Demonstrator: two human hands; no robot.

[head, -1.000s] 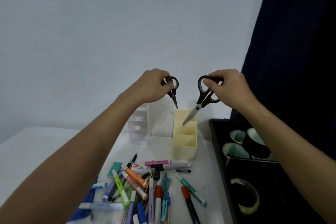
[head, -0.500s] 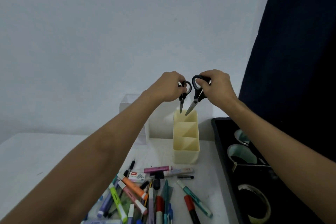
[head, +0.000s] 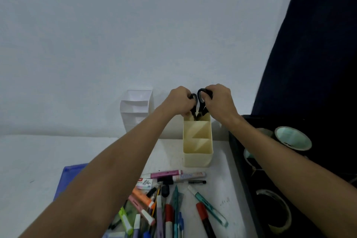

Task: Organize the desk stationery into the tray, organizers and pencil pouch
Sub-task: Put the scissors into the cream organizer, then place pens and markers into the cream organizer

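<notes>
My left hand (head: pixel 179 100) grips a small black-handled pair of scissors (head: pixel 193 105). My right hand (head: pixel 219 100) grips a larger black-handled pair of scissors (head: pixel 202 102). Both pairs point blade-down into the rear compartment of the cream yellow organizer (head: pixel 198 156), with their blades mostly hidden behind its rim. The organizer's two front compartments look bare inside. A heap of markers, pens and highlighters (head: pixel 160 206) lies on the white desk in front of it.
A white tiered organizer (head: pixel 136 110) stands against the wall to the left. A black tray (head: pixel 239 160) at the right holds tape rolls (head: pixel 292 138). A blue pouch (head: pixel 71 174) lies under my left forearm. A small staple box (head: pixel 145 183) sits by the pens.
Both hands came together and dropped toward the cream organizer. The scissor blades went from hanging above it to sitting inside its rear compartment.
</notes>
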